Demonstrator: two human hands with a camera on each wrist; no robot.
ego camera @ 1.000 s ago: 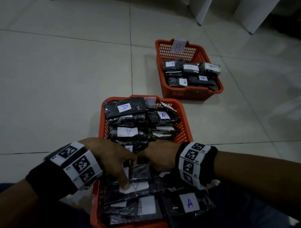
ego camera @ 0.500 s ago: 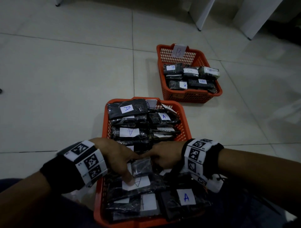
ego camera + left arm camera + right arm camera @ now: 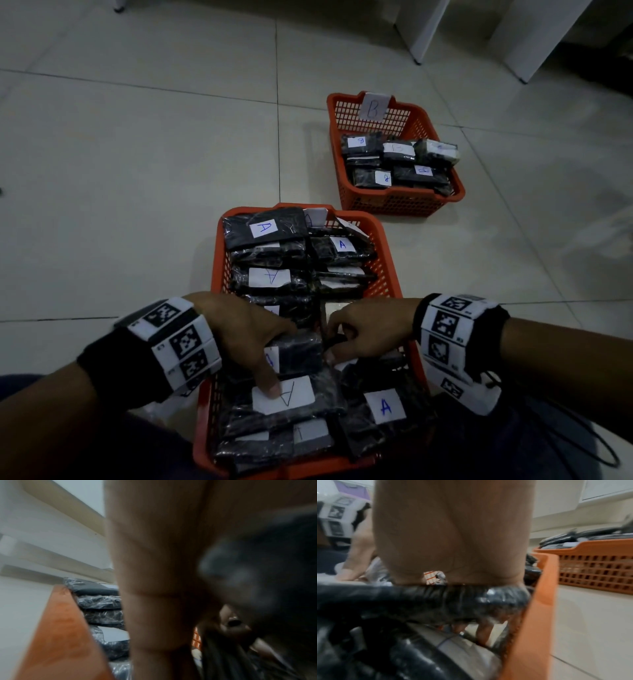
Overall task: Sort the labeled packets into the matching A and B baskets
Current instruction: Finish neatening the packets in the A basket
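Observation:
The near orange basket [image 3: 385,253] is packed with black plastic-wrapped packets bearing white A labels [image 3: 263,228]. Over its near half, both hands hold one small black packet [image 3: 299,353] between them. My left hand [image 3: 250,337] grips its left side, fingers curled over the top and thumb down on an A label [image 3: 291,394] below. My right hand [image 3: 363,337] pinches the packet's right edge with curled fingers. The far orange basket [image 3: 404,202], tagged B [image 3: 373,108], holds several B-labelled packets. In the left wrist view the held packet [image 3: 257,574] is a dark blur beside the palm.
Pale floor tiles [image 3: 137,171] surround both baskets. White furniture legs [image 3: 421,34] stand at the far right. The near basket's rim [image 3: 544,588] lies right beside my right hand, with the B basket [image 3: 590,568] beyond it. A black cable [image 3: 582,442] trails from my right wrist.
Both hands have stayed on the small packet, which has risen and tilted slightly off the pile. The view has shifted a little.

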